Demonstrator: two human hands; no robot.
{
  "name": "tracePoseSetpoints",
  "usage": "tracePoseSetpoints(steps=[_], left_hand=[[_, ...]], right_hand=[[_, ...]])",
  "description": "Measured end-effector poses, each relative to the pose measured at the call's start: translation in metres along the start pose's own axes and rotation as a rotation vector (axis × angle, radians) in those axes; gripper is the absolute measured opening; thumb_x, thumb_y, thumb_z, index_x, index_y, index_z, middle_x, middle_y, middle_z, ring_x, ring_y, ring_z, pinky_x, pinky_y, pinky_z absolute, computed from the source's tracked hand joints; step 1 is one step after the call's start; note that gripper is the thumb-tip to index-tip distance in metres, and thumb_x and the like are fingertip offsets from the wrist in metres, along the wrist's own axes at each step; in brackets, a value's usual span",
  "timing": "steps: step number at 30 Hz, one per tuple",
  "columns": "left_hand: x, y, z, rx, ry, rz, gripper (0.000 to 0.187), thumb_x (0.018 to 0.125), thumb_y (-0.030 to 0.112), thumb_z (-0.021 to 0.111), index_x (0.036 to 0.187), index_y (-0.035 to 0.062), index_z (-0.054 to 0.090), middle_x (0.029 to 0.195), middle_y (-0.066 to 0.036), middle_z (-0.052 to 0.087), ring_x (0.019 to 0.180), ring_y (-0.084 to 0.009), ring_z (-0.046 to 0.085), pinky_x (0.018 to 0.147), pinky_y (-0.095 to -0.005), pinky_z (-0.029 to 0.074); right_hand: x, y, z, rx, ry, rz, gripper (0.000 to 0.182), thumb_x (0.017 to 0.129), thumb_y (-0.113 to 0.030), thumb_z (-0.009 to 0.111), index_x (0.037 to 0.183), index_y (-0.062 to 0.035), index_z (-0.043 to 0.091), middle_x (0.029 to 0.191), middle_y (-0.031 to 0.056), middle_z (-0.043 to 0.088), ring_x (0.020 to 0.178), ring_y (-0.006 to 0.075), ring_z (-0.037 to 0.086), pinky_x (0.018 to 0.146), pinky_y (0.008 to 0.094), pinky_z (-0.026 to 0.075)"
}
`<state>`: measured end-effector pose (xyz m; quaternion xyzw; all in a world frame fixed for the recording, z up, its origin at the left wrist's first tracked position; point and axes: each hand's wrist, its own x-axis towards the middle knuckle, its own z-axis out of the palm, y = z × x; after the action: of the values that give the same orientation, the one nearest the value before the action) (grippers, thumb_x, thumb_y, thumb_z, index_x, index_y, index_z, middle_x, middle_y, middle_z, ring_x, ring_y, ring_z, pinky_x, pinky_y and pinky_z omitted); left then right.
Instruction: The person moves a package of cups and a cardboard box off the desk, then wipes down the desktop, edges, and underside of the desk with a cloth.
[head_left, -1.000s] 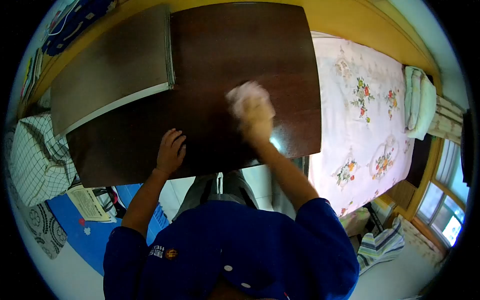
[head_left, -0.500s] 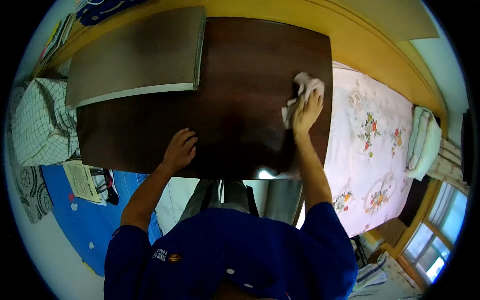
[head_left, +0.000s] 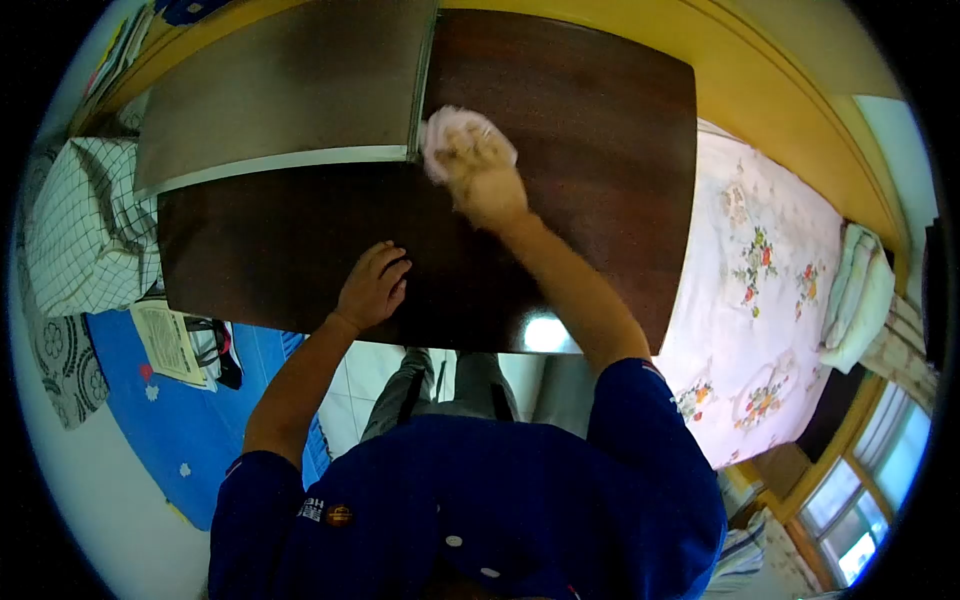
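Observation:
My right hand (head_left: 484,178) presses a crumpled, pale pinkish-white cloth (head_left: 446,128) on the dark brown tabletop (head_left: 590,190). Its fingers are bent over the cloth and slightly blurred by motion. Just left of the cloth is the right end of a large flat brownish panel (head_left: 290,85) with a pale front edge. My left hand (head_left: 374,286) lies near the table's front edge, its fingers apart and holding nothing.
A flower-patterned pink sheet (head_left: 755,330) covers a surface right of the table. At left are a checked cloth (head_left: 90,225), a blue cover (head_left: 140,400) and a printed paper bag (head_left: 170,340). A yellow wooden ledge (head_left: 760,90) runs behind the table.
My right hand has swept the cloth left across the tabletop, from near the right edge to beside the panel. My left hand stays on the table; the view has shifted slightly.

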<state>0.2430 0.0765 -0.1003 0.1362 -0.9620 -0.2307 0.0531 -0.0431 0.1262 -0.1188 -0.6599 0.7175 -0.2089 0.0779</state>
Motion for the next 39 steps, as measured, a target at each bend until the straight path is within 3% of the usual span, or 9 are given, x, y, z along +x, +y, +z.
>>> tracePoseSetpoints(steps=[14, 18, 22, 25, 28, 33, 35, 37, 39], left_hand=[[0.0, -0.005, 0.005, -0.062, 0.121, 0.138, 0.034, 0.084, 0.005, 0.064, 0.117, 0.0004, 0.055, 0.126, -0.018, 0.051, 0.123, -0.0401, 0.047, 0.105, -0.05, 0.041], [-0.007, -0.002, -0.004, -0.124, 0.107, 0.147, 0.028, 0.09, 0.007, 0.06, 0.117, 0.0011, 0.057, 0.131, -0.018, 0.049, 0.129, -0.0396, 0.043, 0.108, -0.0518, 0.036], [-0.041, -0.013, -0.027, -0.083, 0.178, 0.103, 0.027, 0.087, 0.009, 0.062, 0.114, 0.0022, 0.061, 0.131, -0.016, 0.05, 0.128, -0.0388, 0.044, 0.108, -0.0498, 0.037], [-0.078, -0.05, -0.034, 0.005, 0.263, -0.008, 0.028, 0.089, 0.011, 0.061, 0.116, 0.0031, 0.061, 0.132, -0.015, 0.05, 0.129, -0.038, 0.043, 0.109, -0.0488, 0.036], [-0.11, -0.072, -0.04, 0.001, 0.307, -0.07, 0.028, 0.09, 0.012, 0.06, 0.117, 0.0028, 0.061, 0.132, -0.016, 0.051, 0.129, -0.0377, 0.043, 0.109, -0.0488, 0.035], [-0.139, -0.076, -0.035, -0.048, 0.344, -0.141, 0.027, 0.091, 0.012, 0.059, 0.117, 0.0024, 0.061, 0.131, -0.015, 0.051, 0.128, -0.0372, 0.043, 0.11, -0.0479, 0.034], [-0.144, -0.066, -0.029, -0.024, 0.351, -0.141, 0.027, 0.091, 0.013, 0.06, 0.116, 0.0024, 0.061, 0.131, -0.015, 0.051, 0.128, -0.0368, 0.043, 0.11, -0.0475, 0.034], [-0.145, -0.047, -0.03, -0.145, 0.368, -0.158, 0.027, 0.09, 0.013, 0.061, 0.115, 0.0021, 0.062, 0.13, -0.015, 0.052, 0.127, -0.0361, 0.045, 0.109, -0.0472, 0.034], [-0.146, -0.032, -0.035, -0.185, 0.385, -0.169, 0.026, 0.089, 0.012, 0.061, 0.113, 0.0012, 0.063, 0.128, -0.016, 0.053, 0.123, -0.0351, 0.048, 0.106, -0.0453, 0.038]], right_hand=[[-0.204, -0.162, 0.008, 0.129, -0.111, 0.151, 0.052, 0.077, -0.017, 0.07, 0.128, -0.0116, 0.059, 0.137, 0.0113, 0.052, 0.132, 0.0323, 0.043, 0.113, 0.0478, 0.03], [-0.28, -0.155, -0.008, 0.218, 0.316, 0.563, 0.034, 0.082, -0.011, 0.061, 0.116, -0.003, 0.061, 0.116, 0.0238, 0.06, 0.112, 0.0438, 0.055, 0.096, 0.0493, 0.045], [-0.326, -0.091, -0.038, 0.18, 0.894, 0.924, 0.028, 0.099, -0.011, 0.054, 0.124, 0.0007, 0.056, 0.116, 0.0203, 0.06, 0.109, 0.0326, 0.058, 0.094, 0.038, 0.047], [-0.337, -0.045, -0.057, 0.037, 0.842, 1.063, 0.039, 0.097, -0.019, 0.056, 0.13, 0.002, 0.054, 0.119, 0.0226, 0.059, 0.11, 0.0343, 0.056, 0.097, 0.0389, 0.043], [-0.299, -0.038, -0.036, -0.442, 0.9, 0.858, 0.028, 0.083, -0.007, 0.063, 0.11, -0.0022, 0.06, 0.104, 0.0244, 0.057, 0.105, 0.042, 0.052, 0.09, 0.0482, 0.043], [-0.208, -0.132, -0.01, -0.333, 0.685, 0.723, 0.035, 0.076, -0.006, 0.064, 0.111, -0.004, 0.061, 0.106, 0.0224, 0.055, 0.098, 0.0427, 0.055, 0.075, 0.05, 0.046], [-0.178, -0.17, 0.011, -0.293, 0.691, 0.593, 0.039, 0.078, -0.007, 0.063, 0.116, -0.0049, 0.059, 0.11, 0.0232, 0.055, 0.102, 0.0437, 0.054, 0.082, 0.0502, 0.045], [-0.161, -0.198, 0.051, -0.094, 0.488, 0.609, 0.038, 0.084, -0.014, 0.062, 0.122, -0.0105, 0.062, 0.141, 0.0187, 0.046, 0.13, 0.0466, 0.04, 0.107, 0.0561, 0.031], [-0.137, -0.236, 0.063, -0.121, 0.406, 0.534, 0.036, 0.085, -0.017, 0.063, 0.121, -0.0118, 0.063, 0.139, 0.0154, 0.05, 0.131, 0.0441, 0.041, 0.108, 0.0533, 0.032]])
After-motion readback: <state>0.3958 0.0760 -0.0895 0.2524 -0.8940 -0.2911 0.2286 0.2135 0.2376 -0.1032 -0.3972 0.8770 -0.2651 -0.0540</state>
